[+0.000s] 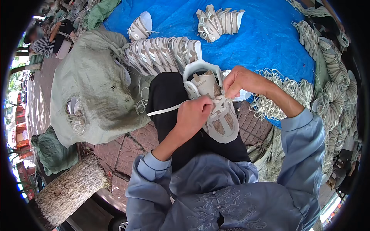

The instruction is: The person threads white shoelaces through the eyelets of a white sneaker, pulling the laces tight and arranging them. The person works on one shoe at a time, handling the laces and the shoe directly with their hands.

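On my lap rests a shoe upper (225, 127) in white and beige, its toe pointing toward me and its collar away. My left hand (194, 113) is closed at the lacing, pinching a white shoelace (163, 112) whose loose end trails left across my dark trouser leg. On the other side of the lacing, my right hand (243, 81) pinches lace by the eyelets with thumb and finger. Lace crosses the shoe's front between the two hands. Which eyelet each end passes through is too small to tell.
A blue tarp (266, 34) carries a row of nested shoe uppers (162, 54), a smaller stack (219, 23) and a heap of white laces (285, 90). A bulging pale sack (92, 84) stands left, near a tree trunk (73, 188). More uppers (333, 100) pile up right. A person (46, 40) sits far left.
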Tool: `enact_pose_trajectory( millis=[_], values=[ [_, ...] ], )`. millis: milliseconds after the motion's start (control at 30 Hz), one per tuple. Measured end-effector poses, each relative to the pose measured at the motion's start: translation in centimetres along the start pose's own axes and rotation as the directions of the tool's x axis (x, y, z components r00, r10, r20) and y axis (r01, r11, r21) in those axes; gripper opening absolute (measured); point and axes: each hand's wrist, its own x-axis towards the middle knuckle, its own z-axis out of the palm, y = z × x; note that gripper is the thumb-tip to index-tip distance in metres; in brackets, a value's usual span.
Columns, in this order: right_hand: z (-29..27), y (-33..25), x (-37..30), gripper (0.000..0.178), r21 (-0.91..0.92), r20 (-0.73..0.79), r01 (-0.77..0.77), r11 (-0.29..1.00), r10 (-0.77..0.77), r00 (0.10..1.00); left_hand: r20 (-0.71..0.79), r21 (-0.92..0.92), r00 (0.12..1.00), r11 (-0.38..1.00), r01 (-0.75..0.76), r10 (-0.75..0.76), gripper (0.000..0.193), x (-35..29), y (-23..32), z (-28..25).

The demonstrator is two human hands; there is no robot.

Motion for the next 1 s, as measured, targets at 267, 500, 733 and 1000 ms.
enact_pose_trajectory(
  millis=[267, 500, 733, 1000],
  values=[
    [-1.2, 2.6, 1.6, 0.013, -0.427, -0.164, -0.001, 0.904, -0.076, 0.984, -0.296, 0.507, 0.799, 0.795, -0.332, 0.523, 0.02, -0.4, 0.9, -0.5],
    [-0.7, 0.8, -0.3, 0.015, -0.043, -0.114, -0.013, 0.999, 0.008, 0.993, -0.089, 0.486, 0.905, 0.811, -0.325, 0.416, 0.013, 0.4, 0.4, -0.4],
    [-1.0, 1.9, -0.7, 0.014, 0.052, -0.034, 0.076, 0.996, -0.074, 0.997, -0.058, 0.547, 0.9, 0.768, -0.333, 0.431, 0.013, -0.3, -0.9, -4.3],
    [1.0, 2.7, -0.1, 0.018, -0.056, -0.008, -0.003, 0.998, 0.003, 1.0, -0.053, 0.755, 0.854, 0.581, -0.305, 0.517, 0.021, -3.2, -4.4, -7.8]
  ],
)
